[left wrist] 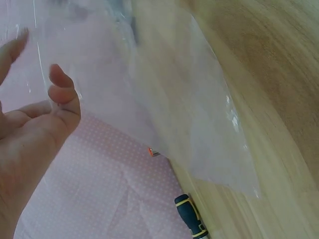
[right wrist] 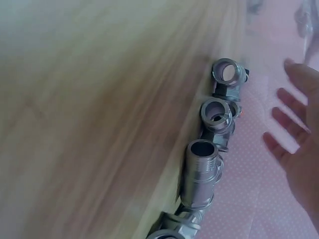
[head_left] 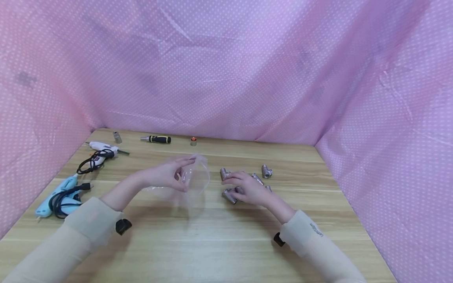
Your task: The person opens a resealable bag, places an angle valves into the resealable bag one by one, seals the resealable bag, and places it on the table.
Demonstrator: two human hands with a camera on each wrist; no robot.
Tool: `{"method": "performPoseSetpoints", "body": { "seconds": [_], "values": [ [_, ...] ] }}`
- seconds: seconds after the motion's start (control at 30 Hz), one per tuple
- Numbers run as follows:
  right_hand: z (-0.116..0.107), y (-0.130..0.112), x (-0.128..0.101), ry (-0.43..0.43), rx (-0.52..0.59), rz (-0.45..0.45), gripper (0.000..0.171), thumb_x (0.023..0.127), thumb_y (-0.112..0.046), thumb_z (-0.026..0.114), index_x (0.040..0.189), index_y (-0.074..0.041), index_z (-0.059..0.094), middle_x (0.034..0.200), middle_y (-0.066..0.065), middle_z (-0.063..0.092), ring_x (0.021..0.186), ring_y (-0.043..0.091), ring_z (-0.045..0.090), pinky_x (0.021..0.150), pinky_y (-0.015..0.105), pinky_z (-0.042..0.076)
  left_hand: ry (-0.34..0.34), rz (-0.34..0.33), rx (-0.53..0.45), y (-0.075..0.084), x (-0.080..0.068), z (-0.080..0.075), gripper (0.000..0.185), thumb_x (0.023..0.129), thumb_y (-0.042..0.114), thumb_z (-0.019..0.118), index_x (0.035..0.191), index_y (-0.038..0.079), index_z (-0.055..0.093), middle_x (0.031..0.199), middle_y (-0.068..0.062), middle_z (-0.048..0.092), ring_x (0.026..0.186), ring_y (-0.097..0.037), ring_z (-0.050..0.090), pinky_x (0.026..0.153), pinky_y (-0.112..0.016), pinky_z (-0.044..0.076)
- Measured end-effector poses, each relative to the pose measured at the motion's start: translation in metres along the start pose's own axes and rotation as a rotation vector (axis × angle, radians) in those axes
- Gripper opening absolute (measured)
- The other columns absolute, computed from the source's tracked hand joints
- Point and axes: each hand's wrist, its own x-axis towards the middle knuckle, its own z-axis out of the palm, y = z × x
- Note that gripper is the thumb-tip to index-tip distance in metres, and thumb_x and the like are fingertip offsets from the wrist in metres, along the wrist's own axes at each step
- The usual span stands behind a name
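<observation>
On the left, my left hand (head_left: 166,173) grips a clear plastic bag (head_left: 199,177) by its mouth, thumb and fingers spread with the film between and around them. The bag (left wrist: 199,114) hangs out from the fingers in the left wrist view, loose and see-through. My right hand (head_left: 251,189) is over a group of metal tee pipe fittings (head_left: 229,196), fingers relaxed and partly hiding them. From the right wrist, a threaded fitting (right wrist: 199,174) stands in a row with several others, and the hand (right wrist: 304,134) is beside them, holding nothing.
A white glue gun (head_left: 102,147) and a blue glue gun (head_left: 58,198) with black cords lie at the left. Along the back are a metal socket (head_left: 117,137), a black-and-yellow screwdriver (head_left: 160,139) and a small metal cylinder with an orange top (head_left: 193,142). Pink dotted cloth (head_left: 212,78) walls the table.
</observation>
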Motion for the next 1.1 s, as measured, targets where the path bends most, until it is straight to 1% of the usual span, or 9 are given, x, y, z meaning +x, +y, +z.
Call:
{"method": "performPoseSetpoints", "body": {
  "seconds": [0.13, 0.3, 0.43, 0.53, 0.67, 0.77, 0.87, 0.93, 1.1],
  "values": [
    [0.006, -0.001, -0.008, -0.13, -0.059, 0.038, 0.046, 0.083, -0.035, 0.07, 0.122, -0.013, 0.062, 0.126, 0.008, 0.057, 0.122, 0.028, 0.049, 0.107, 0.05, 0.033, -0.023, 0.0, -0.053, -0.002, -0.001, 0.0, 0.107, 0.069, 0.031, 0.082, 0.151, 0.009, 0.019, 0.147, -0.014, 0.03, 0.09, -0.02, 0.05, 0.078, -0.032, 0.048],
    [0.014, -0.003, -0.013, -0.218, -0.133, 0.07, 0.054, 0.081, -0.043, 0.069, 0.127, -0.017, 0.058, 0.128, 0.005, 0.055, 0.12, 0.023, 0.048, 0.104, 0.044, 0.038, 0.008, -0.019, -0.017, -0.004, -0.001, 0.006, 0.11, 0.065, 0.036, 0.084, 0.151, 0.011, 0.02, 0.15, -0.011, 0.029, 0.092, -0.023, 0.051, 0.078, -0.033, 0.049],
    [0.018, -0.004, -0.011, -0.231, -0.194, 0.079, 0.054, 0.081, -0.044, 0.069, 0.128, -0.02, 0.057, 0.124, 0.002, 0.056, 0.115, 0.02, 0.05, 0.102, 0.041, 0.04, 0.066, -0.044, -0.02, -0.002, 0.004, 0.013, 0.11, 0.066, 0.04, 0.083, 0.15, 0.007, 0.022, 0.118, -0.012, 0.057, 0.088, -0.02, 0.054, 0.077, -0.034, 0.049],
    [0.018, -0.004, -0.008, -0.243, -0.211, 0.092, 0.054, 0.081, -0.045, 0.069, 0.128, -0.02, 0.057, 0.123, 0.002, 0.057, 0.115, 0.02, 0.051, 0.102, 0.041, 0.04, 0.042, -0.046, -0.113, 0.001, 0.007, 0.015, 0.112, 0.066, 0.033, 0.084, 0.151, 0.005, 0.017, 0.092, -0.01, 0.059, 0.079, -0.017, 0.055, 0.072, -0.03, 0.051],
    [0.018, -0.002, -0.005, -0.276, -0.203, 0.111, 0.058, 0.08, -0.049, 0.069, 0.129, -0.021, 0.056, 0.124, 0.0, 0.058, 0.116, 0.019, 0.05, 0.103, 0.041, 0.039, 0.009, -0.018, -0.181, 0.002, 0.008, 0.016, 0.105, 0.07, 0.017, 0.082, 0.151, 0.003, 0.015, 0.111, -0.017, 0.059, 0.078, -0.017, 0.058, 0.069, -0.027, 0.053],
    [0.017, -0.001, -0.003, -0.3, -0.199, 0.11, 0.06, 0.078, -0.05, 0.07, 0.13, -0.022, 0.056, 0.125, -0.001, 0.058, 0.118, 0.019, 0.048, 0.105, 0.041, 0.036, 0.068, 0.007, -0.091, -0.001, 0.01, 0.018, 0.092, 0.075, 0.015, 0.078, 0.148, 0.002, 0.025, 0.108, -0.013, 0.061, 0.077, -0.013, 0.059, 0.07, -0.025, 0.053],
    [0.015, 0.0, -0.003, -0.296, -0.181, 0.124, 0.063, 0.077, -0.05, 0.071, 0.131, -0.023, 0.055, 0.126, -0.001, 0.057, 0.12, 0.02, 0.047, 0.107, 0.044, 0.033, 0.149, 0.045, 0.03, -0.004, 0.013, 0.02, 0.082, 0.076, 0.021, 0.078, 0.143, -0.001, 0.036, 0.098, -0.008, 0.064, 0.075, -0.009, 0.058, 0.071, -0.024, 0.051],
    [0.011, -0.001, -0.003, -0.264, -0.146, 0.156, 0.064, 0.076, -0.05, 0.072, 0.131, -0.024, 0.055, 0.126, 0.0, 0.058, 0.119, 0.02, 0.048, 0.106, 0.045, 0.033, 0.189, 0.074, 0.08, -0.005, 0.014, 0.02, 0.081, 0.074, 0.025, 0.079, 0.14, -0.002, 0.041, 0.103, -0.008, 0.063, 0.072, -0.008, 0.056, 0.068, -0.024, 0.05],
    [-0.009, -0.002, -0.001, -0.09, -0.032, 0.19, 0.068, 0.071, -0.042, 0.079, 0.129, -0.016, 0.055, 0.119, 0.003, 0.061, 0.108, 0.02, 0.054, 0.093, 0.04, 0.045, 0.218, 0.095, 0.142, -0.007, 0.015, 0.02, 0.083, 0.072, 0.03, 0.081, 0.137, -0.003, 0.044, 0.081, -0.003, 0.058, 0.065, -0.007, 0.049, 0.06, -0.022, 0.043]
  ]
}}
